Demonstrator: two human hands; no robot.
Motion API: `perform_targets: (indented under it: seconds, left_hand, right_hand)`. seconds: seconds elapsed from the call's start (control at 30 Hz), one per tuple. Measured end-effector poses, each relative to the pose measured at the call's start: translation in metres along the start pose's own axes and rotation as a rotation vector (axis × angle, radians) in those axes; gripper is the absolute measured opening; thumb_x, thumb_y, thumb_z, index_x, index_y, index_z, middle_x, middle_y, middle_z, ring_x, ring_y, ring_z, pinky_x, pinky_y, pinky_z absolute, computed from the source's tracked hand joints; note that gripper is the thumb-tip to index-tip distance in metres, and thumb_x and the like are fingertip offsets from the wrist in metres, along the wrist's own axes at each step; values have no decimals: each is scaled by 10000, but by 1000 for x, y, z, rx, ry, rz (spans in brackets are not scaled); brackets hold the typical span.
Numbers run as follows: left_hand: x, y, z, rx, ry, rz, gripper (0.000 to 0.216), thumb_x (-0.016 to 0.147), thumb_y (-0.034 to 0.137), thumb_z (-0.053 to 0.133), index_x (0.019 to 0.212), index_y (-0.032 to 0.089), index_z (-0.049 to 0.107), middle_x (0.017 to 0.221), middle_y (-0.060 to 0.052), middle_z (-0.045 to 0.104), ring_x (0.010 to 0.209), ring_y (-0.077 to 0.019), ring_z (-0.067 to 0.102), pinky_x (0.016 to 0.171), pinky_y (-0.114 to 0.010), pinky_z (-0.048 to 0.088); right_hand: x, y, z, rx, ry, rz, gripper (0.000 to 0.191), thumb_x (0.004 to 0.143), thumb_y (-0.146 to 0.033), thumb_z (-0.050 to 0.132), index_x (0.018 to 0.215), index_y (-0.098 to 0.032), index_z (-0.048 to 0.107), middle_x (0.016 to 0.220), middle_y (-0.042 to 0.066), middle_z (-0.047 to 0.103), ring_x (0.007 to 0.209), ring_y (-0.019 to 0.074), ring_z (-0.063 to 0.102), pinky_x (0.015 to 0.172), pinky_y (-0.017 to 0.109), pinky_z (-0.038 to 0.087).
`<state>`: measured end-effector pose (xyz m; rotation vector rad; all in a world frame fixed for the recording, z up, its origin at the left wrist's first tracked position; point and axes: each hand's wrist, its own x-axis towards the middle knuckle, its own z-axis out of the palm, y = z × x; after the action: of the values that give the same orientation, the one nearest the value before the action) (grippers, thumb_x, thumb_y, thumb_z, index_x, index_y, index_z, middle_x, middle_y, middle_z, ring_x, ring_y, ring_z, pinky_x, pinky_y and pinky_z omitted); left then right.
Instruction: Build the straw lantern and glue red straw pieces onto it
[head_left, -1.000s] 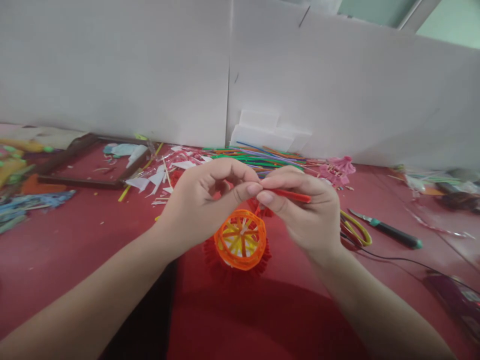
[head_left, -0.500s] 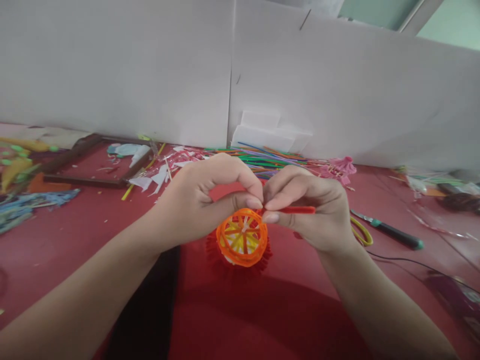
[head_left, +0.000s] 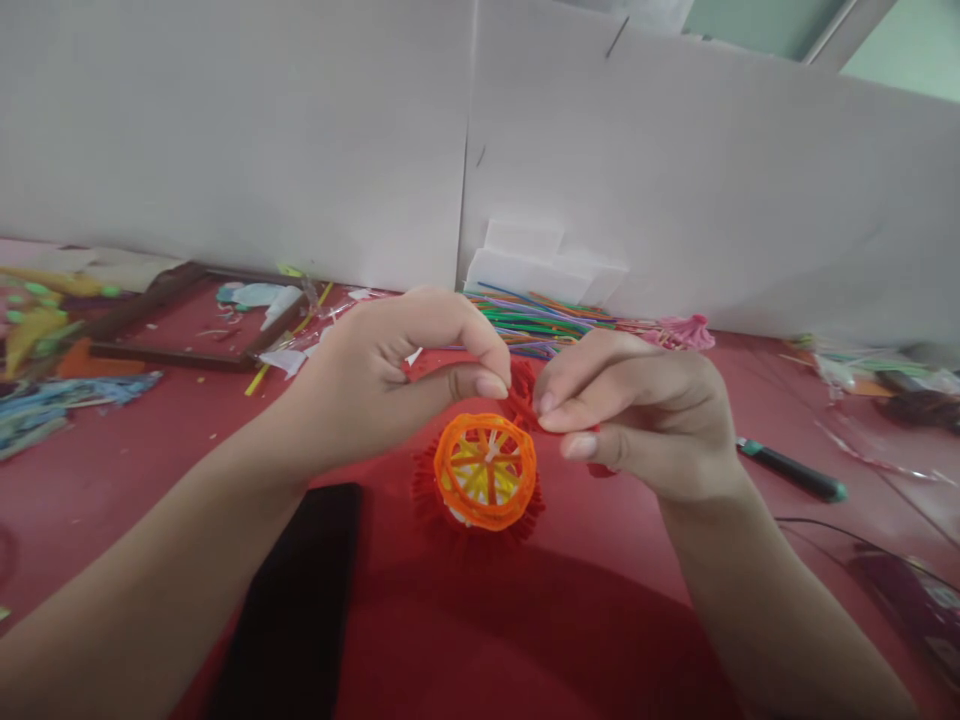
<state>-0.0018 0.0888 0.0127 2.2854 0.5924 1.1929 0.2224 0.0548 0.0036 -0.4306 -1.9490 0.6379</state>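
Observation:
My left hand (head_left: 420,370) pinches one end of a red fuzzy strip (head_left: 523,406), which looks like a pipe cleaner, between thumb and forefinger. A short distance to the right, the thumb and fingers of my right hand (head_left: 645,415) close on the same strip. Just below and between the hands sits an orange ring-shaped piece (head_left: 444,470) with yellow and brown spokes, made of similar fuzzy stems. Red fringe (head_left: 424,490) spreads around its base on the table. More red material shows behind the strip, its shape partly hidden.
Loose coloured stems (head_left: 525,325) lie along the wall, beside a pink bundle (head_left: 686,332). At right lies a dark-handled cutter (head_left: 795,470). A black phone-like slab (head_left: 300,600) rests under my left forearm. A brown frame (head_left: 180,355) and plastic scraps are at left.
My right hand has moved to the right, away from my left fingertips, and the red strip now spans the gap. My left hand has shifted slightly left.

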Motion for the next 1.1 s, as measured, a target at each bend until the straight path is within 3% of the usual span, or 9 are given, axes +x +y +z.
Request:
perform_targets:
  seconds: [0.17, 0.37, 0.53, 0.7, 0.9, 1.1]
  left_hand:
    - [-1, 1, -6, 86, 3, -2, 119, 870, 348, 687, 768, 299, 724, 793, -4, 721, 846, -234, 670, 833, -376, 536]
    - [-2, 9, -9, 176, -49, -60, 80, 832, 320, 715, 765, 322, 760, 809, 0, 734, 843, -244, 675, 895, -391, 529]
    - [-1, 9, 0, 120, -169, -44, 104, 834, 267, 699, 765, 316, 760, 792, 7, 732, 779, -222, 683, 821, -362, 532]
    - [0, 6, 7, 50, -232, -61, 137, 837, 223, 684, 786, 313, 774, 805, 6, 754, 778, -223, 703, 782, -350, 536]
    - [-6, -1, -1, 150, -270, -79, 210, 935, 262, 579, 1059, 317, 738, 993, 5, 759, 889, -196, 707, 757, -289, 542]
    - [-8, -8, -19, 221, -523, -258, 202, 855, 396, 675, 1037, 316, 712, 1062, 16, 739, 944, -204, 683, 747, -275, 516]
  right_hand:
    - [0, -7, -10, -114, -54, 16, 124, 882, -227, 695, 947, -290, 780, 890, 27, 745, 815, 166, 702, 724, 339, 615]
    - [-14, -14, -7, -284, 64, 96, 139, 789, -139, 764, 820, -273, 758, 791, 18, 709, 720, 169, 673, 647, 338, 605]
    - [-44, -8, 2, -344, 93, 88, 213, 783, -74, 727, 892, -255, 750, 845, 26, 713, 743, 161, 689, 666, 318, 595]
    - [-62, -1, 19, -483, 171, -28, 261, 786, -65, 701, 943, -272, 730, 805, 16, 707, 709, 164, 691, 637, 314, 609]
    - [-72, 1, 26, -678, 214, -207, 271, 755, -28, 729, 930, -235, 713, 766, 20, 698, 641, 155, 673, 584, 309, 620]
    - [-79, 6, 25, -703, 180, -251, 176, 777, -18, 718, 858, -172, 692, 757, 16, 685, 637, 134, 673, 591, 293, 629]
